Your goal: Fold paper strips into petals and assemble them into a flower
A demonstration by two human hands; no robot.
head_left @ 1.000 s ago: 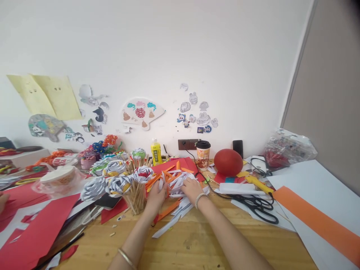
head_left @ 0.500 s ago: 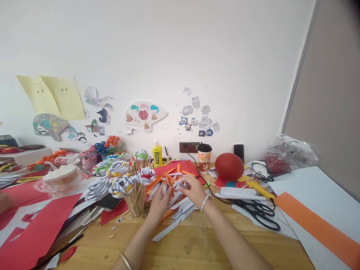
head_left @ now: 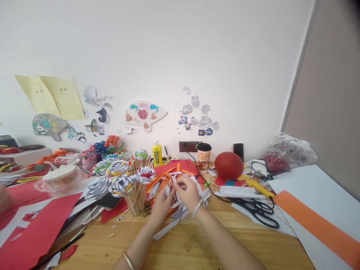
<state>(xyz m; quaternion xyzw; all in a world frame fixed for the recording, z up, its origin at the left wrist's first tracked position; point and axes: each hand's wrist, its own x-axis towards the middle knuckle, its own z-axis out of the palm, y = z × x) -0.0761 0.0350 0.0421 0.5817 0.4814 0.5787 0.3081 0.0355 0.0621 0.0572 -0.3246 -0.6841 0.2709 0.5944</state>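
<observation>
My left hand (head_left: 164, 201) and my right hand (head_left: 188, 190) meet at the middle of the table, over a heap of white and orange paper strips (head_left: 180, 213). Both hands are closed, their fingertips pinching a white paper strip (head_left: 169, 190) between them. Part of that strip is hidden by the fingers. Just left of my left hand stands a bundle of wooden sticks (head_left: 136, 198). White rolled paper flowers (head_left: 120, 183) with touches of yellow and red sit around its top.
To the right lie black scissors (head_left: 260, 212), a yellow glue gun (head_left: 260, 188) with its cord, and a red balloon-like ball (head_left: 229, 165). A lidded paper cup (head_left: 204, 159) and a yellow bottle (head_left: 157, 153) stand behind. Red paper sheets (head_left: 53, 225) cover the left; another person's hand (head_left: 4, 198) shows there.
My right hand has moved left, up against my left hand, and their fingertips now come together. My left hand has shifted slightly right. More strips show to the right of my right hand.
</observation>
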